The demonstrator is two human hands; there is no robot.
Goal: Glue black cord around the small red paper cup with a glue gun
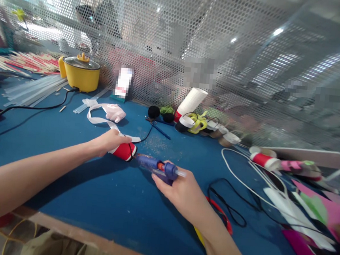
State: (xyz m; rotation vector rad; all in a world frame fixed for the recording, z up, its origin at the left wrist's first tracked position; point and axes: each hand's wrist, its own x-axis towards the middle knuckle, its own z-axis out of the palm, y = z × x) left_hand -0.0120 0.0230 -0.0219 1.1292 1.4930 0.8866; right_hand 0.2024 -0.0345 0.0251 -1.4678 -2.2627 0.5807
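Observation:
My left hand (112,141) is closed around a red paper cup (124,151) with a white rim, lying on its side over the blue table. A black cord runs around the cup near its end. Held in my right hand (182,192) is a blue glue gun (151,166), its nozzle pointing left, close to the cup's end. A clear glue stick (180,173) sticks out of the gun's back. Whether the nozzle touches the cup I cannot tell. A white ribbon (102,120) curls behind my left hand, beside a pale pink bundle (114,112).
A yellow electric pot (82,74) stands back left, by clear glue sticks (36,88). Stacked white cups (191,102) and small decorated cups (184,123) line the mesh wall. Scissors (219,211) lie under my right forearm. Cables (250,190) and coloured sheets (314,207) cover the right side.

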